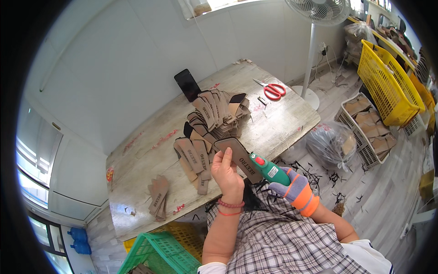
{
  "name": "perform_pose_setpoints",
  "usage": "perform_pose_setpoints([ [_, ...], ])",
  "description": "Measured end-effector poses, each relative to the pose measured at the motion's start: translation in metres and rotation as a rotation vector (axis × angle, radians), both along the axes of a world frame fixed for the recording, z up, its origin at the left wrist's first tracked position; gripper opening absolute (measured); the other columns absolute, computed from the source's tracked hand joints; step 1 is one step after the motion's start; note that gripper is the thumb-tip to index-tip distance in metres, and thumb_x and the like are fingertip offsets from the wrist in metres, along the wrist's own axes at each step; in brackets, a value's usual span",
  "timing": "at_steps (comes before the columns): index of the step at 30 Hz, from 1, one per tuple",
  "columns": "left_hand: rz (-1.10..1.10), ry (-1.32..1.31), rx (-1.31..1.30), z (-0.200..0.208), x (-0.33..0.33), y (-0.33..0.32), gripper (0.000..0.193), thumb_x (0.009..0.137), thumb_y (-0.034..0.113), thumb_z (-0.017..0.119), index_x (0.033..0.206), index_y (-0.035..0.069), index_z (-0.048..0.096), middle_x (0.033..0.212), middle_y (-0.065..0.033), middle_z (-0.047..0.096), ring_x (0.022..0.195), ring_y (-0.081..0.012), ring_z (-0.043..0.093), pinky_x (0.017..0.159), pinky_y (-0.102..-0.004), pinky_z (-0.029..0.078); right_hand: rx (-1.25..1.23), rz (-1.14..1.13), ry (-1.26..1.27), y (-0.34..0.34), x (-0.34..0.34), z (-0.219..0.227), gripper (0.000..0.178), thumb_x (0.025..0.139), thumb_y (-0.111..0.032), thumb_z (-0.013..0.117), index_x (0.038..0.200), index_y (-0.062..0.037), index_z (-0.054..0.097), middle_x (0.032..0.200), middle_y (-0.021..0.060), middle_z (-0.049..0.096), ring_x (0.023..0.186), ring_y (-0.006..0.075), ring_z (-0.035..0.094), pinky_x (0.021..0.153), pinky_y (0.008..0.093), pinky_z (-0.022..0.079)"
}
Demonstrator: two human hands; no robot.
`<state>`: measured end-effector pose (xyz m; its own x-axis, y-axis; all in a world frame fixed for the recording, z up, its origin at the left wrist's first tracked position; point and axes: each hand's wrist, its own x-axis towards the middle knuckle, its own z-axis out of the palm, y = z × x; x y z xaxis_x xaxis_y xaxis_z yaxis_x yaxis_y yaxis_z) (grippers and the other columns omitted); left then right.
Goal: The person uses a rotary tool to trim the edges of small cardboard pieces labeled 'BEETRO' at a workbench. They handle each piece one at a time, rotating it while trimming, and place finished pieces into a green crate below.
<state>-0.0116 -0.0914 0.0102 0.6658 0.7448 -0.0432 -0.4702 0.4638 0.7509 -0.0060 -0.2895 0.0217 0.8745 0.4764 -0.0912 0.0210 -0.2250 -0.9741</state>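
My bare left hand (227, 177) pinches a flat brown insole-like piece (238, 156) with a dark edge and printing. My right hand (296, 189), in a grey and orange work glove, is wrapped round a green handheld power tool (273, 171) with a red button. The tool's front end meets the right edge of the piece; its working tip is hidden. Beyond my left hand, similar brown pieces (211, 109) lie in a heap on the worn table (137, 155). A smaller fan of them (159, 198) rests at the table's near left.
Red-handled scissors (273, 91) and a black phone (187, 85) lie on the table. A green crate (157, 253) stands below its near edge. To the right are a stuffed plastic bag (331, 144), a white crate (362, 132), a yellow basket (388, 86) and a standing fan (312, 55). Black scraps litter the floor.
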Motion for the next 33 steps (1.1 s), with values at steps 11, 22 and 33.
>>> perform_pose_setpoints([
  [11, -0.096, 0.083, 0.052, -0.011, -0.004, -0.012, 0.003, 0.088, 0.006, 0.064, 0.087, 0.004, 0.062, 0.083, -0.0034, 0.067, 0.070, -0.0093, 0.060, 0.063, -0.0213, 0.048, 0.138, -0.020, 0.128, -0.001, 0.002, 0.015, 0.053, 0.079, -0.024, 0.076, 0.120, 0.0011, 0.054, 0.089, 0.0032, 0.065, 0.070, 0.0060, 0.057, 0.061, 0.0225, 0.048],
  [22, -0.152, 0.115, 0.210, -0.004, -0.011, -0.007, 0.007, 0.090, 0.005, 0.061, 0.092, 0.000, 0.065, 0.086, -0.0039, 0.067, 0.071, -0.0077, 0.060, 0.066, -0.0205, 0.048, 0.094, 0.012, 0.134, -0.007, 0.008, 0.016, 0.053, 0.079, -0.026, 0.077, 0.119, 0.0007, 0.054, 0.085, 0.0020, 0.063, 0.067, 0.0056, 0.056, 0.059, 0.0219, 0.047],
  [33, -0.125, 0.206, 0.541, 0.011, -0.010, 0.011, 0.016, 0.092, 0.006, 0.057, 0.100, -0.005, 0.065, 0.084, 0.0011, 0.063, 0.076, -0.0040, 0.054, 0.068, -0.0189, 0.044, 0.021, 0.045, 0.004, -0.011, 0.009, 0.007, 0.056, 0.076, -0.028, 0.080, 0.118, 0.0005, 0.056, 0.089, 0.0037, 0.065, 0.073, 0.0067, 0.059, 0.065, 0.0227, 0.050],
])
